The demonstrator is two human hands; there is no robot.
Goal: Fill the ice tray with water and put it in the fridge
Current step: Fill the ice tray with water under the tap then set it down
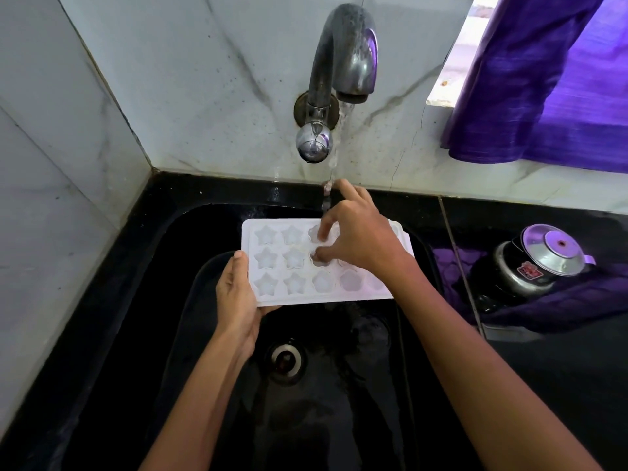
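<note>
The white plastic ice tray with star-shaped cells [306,266] is held level over the black sink basin [190,334], near the basin's back edge and under the curved metal wall tap [343,56]. The tap is running: a thin stream of water [334,154] falls past the back edge of the tray, close to the fingers of the right hand [356,239].

The left hand [238,300] grips the tray's left end, thumb on the top rim and fingers curled underneath. The right hand lies over the middle of the tray with its fingers bent, fingertips dipping into cells in the upper and middle rows; it seems to be rubbing or rinsing the cells, not holding the tray.

So the step in hand looks like filling or rinsing at the tap. Whether the cells hold water cannot be told for sure. The fridge is not in view.

Next, the tray probably has to sit squarely under the stream so each cell fills, and then be carried flat with a steady grip to avoid spilling.

On the black worktop to the right of the sink a steel pressure cooker [537,263] rests on a purple cloth [452,277].
</note>
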